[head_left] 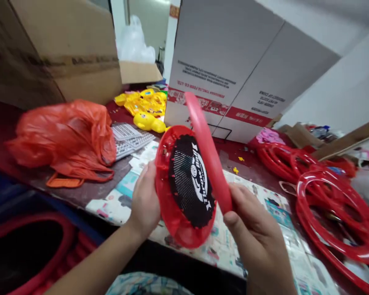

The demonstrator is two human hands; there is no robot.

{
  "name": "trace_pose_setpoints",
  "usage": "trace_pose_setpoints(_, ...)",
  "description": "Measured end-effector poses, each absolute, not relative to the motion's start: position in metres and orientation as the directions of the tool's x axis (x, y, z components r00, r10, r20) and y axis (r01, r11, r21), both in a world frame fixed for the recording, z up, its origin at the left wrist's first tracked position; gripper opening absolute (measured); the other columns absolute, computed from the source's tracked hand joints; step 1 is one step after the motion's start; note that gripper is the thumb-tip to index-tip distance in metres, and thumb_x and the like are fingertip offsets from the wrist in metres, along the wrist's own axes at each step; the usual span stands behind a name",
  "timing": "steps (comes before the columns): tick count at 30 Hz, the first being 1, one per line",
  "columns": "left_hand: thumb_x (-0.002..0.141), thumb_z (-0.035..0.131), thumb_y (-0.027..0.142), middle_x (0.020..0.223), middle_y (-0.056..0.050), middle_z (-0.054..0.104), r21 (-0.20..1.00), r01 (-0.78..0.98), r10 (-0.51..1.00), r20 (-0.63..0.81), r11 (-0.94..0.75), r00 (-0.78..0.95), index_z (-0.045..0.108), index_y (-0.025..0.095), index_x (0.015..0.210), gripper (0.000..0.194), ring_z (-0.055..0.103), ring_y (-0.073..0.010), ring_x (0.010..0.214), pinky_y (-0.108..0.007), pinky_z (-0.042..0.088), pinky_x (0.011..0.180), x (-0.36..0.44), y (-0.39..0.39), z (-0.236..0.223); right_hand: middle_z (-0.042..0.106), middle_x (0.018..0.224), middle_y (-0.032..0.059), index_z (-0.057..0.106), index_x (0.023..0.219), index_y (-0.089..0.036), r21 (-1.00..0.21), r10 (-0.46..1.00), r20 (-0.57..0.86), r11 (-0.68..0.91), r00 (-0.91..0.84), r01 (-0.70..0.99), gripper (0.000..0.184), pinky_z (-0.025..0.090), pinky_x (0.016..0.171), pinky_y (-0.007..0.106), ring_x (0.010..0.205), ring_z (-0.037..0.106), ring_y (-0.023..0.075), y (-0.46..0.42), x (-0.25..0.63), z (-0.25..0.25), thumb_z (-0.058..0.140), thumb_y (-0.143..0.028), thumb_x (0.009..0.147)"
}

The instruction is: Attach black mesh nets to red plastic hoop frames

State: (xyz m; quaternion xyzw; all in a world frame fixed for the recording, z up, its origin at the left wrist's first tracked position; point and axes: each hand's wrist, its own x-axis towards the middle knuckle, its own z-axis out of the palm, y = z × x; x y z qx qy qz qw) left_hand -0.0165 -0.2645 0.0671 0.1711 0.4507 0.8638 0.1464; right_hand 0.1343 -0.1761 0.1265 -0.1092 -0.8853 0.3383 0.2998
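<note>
My left hand (146, 199) grips the left edge of a red plastic paddle frame (184, 235), tilted in front of me. Across its middle lies a black mesh disc (184, 184) with white "Throw Ball" lettering. My right hand (252, 223) pinches the lower end of a red plastic ring (209, 153), thumb on the near side. Seen nearly edge-on, the ring stands at an angle over the right side of the frame and covers part of the mesh. Whether ring and frame touch at the lower right is hard to tell.
Red rings (335, 213) are heaped at the right. A red plastic bag (64, 139) and yellow toy parts (146, 108) lie at the left and back. Cardboard boxes (230, 61) stand behind. Printed sheets (117, 205) cover the table's near edge; a red round stack (64, 233) sits lower left.
</note>
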Motion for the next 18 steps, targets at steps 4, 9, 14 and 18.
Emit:
trace_pose_setpoints(4,0.090,0.054,0.054,0.102,-0.006,0.069,0.744,0.114,0.385,0.463,-0.658,-0.798,0.063,0.022,0.117,0.044,0.066,-0.0187,0.089,-0.029,0.056,0.080,-0.001,-0.253,0.074,0.063,0.113,0.0039,0.060,0.132,-0.029,-0.682,0.455,0.559,0.728,-0.693,-0.073,0.039,0.047,0.091,0.025,0.104,0.059,0.0161,-0.183,0.128,0.123,0.060,-0.028,0.092)
trace_pose_setpoints(9,0.082,0.070,0.038,0.113,-0.006,0.068,0.572,0.367,0.172,0.679,-0.733,-0.714,0.060,0.023,0.129,0.050,0.064,-0.0185,0.097,-0.026,0.055,0.082,0.017,-0.240,0.065,0.064,0.114,0.0049,0.057,0.134,-0.033,-0.759,0.547,0.621,0.599,-0.561,-0.256,0.046,0.050,0.090,0.031,0.100,0.060,0.0177,-0.183,0.123,0.095,0.064,-0.037,0.089)
trace_pose_setpoints(14,0.084,0.065,0.046,0.110,-0.004,0.066,0.616,0.504,0.132,0.703,-0.606,-0.699,0.063,0.026,0.125,0.046,0.063,-0.0200,0.094,-0.029,0.054,0.081,0.017,-0.234,0.051,0.065,0.115,0.0052,0.059,0.132,-0.036,-0.764,0.595,0.642,0.439,-0.484,-0.473,0.043,0.051,0.093,0.035,0.104,0.061,0.0190,-0.182,0.104,0.055,0.062,-0.043,0.090)
trace_pose_setpoints(18,0.086,0.061,0.050,0.099,-0.004,0.064,0.639,0.584,0.220,0.746,-0.501,-0.628,0.063,0.026,0.125,0.046,0.063,-0.0219,0.090,-0.032,0.055,0.078,0.014,-0.235,0.047,0.063,0.115,0.0039,0.055,0.133,-0.042,-0.731,0.596,0.669,0.423,-0.443,-0.535,0.045,0.051,0.094,0.037,0.105,0.060,0.0185,-0.179,0.096,0.041,0.063,-0.041,0.089)
